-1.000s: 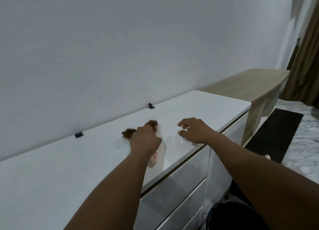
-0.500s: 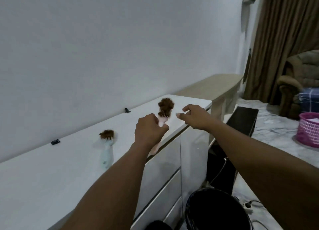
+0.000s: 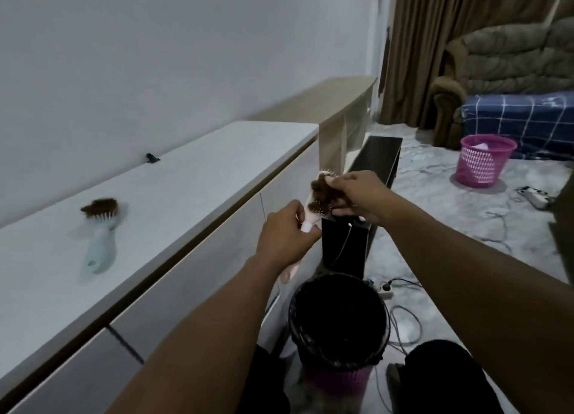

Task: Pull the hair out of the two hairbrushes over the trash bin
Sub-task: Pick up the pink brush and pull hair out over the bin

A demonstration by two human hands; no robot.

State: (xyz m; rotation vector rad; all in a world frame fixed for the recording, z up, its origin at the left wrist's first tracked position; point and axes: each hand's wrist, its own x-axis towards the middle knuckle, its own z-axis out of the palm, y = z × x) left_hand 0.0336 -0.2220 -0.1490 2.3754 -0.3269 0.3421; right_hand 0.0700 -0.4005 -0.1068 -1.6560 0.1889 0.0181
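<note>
My left hand [image 3: 284, 238] grips the handle of a pink hairbrush [image 3: 310, 212], held in the air beside the white dresser's edge. A clump of brown hair [image 3: 321, 191] sits in its bristles, and my right hand [image 3: 357, 198] pinches that clump with its fingertips. The trash bin [image 3: 337, 323], lined with a black bag, stands on the floor below and a little nearer than the brush. A pale blue hairbrush [image 3: 101, 243], also clogged with brown hair, lies on the dresser top [image 3: 192, 177] at the left.
A black box [image 3: 363, 202] stands on the floor just behind my hands. Cables and a power strip [image 3: 385, 289] lie right of the bin. A pink basket [image 3: 484, 160], an armchair and a wooden side table [image 3: 335, 103] are farther back.
My left hand lifted the pink brush off the dresser and carried it right, off the edge. My right hand closed on the hair. The view turned right and down onto the bin.
</note>
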